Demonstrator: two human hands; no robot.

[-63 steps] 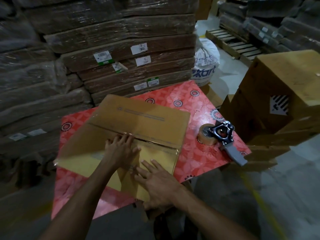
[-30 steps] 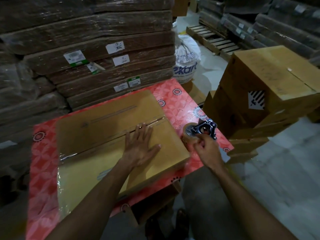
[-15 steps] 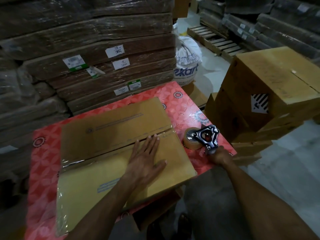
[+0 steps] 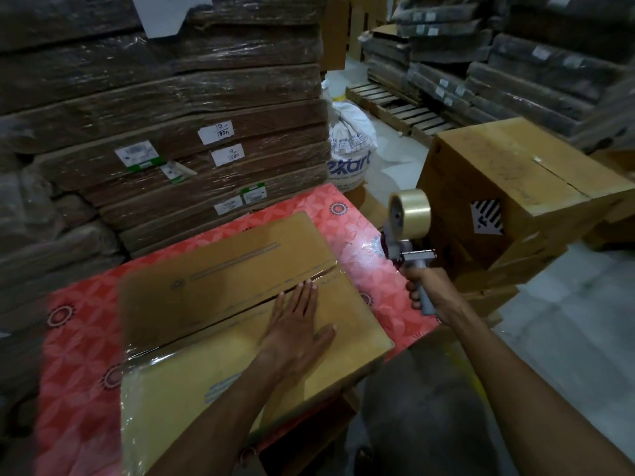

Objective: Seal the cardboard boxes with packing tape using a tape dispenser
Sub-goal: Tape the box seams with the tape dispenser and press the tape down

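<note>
A flat cardboard box point(image 4: 223, 269) lies on the red patterned table point(image 4: 75, 338), its two top flaps meeting at a seam that runs left to right. My left hand point(image 4: 295, 324) presses flat on the near flap, fingertips at the seam. My right hand point(image 4: 426, 290) grips the grey handle of the tape dispenser point(image 4: 407, 231), held upright in the air off the table's right edge. The roll of clear packing tape point(image 4: 410, 209) sits on top of it.
Shrink-wrapped stacks of flat cardboard point(image 4: 171, 115) rise just behind the table. A pile of sealed brown boxes point(image 4: 515, 187) stands at the right. A white sack point(image 4: 350, 146) and wooden pallets point(image 4: 395, 104) lie beyond, on the grey floor.
My right hand reached for the dispenser on the table's right side, took its handle and lifted it upright into the air. My left hand stayed pressing on the box.
</note>
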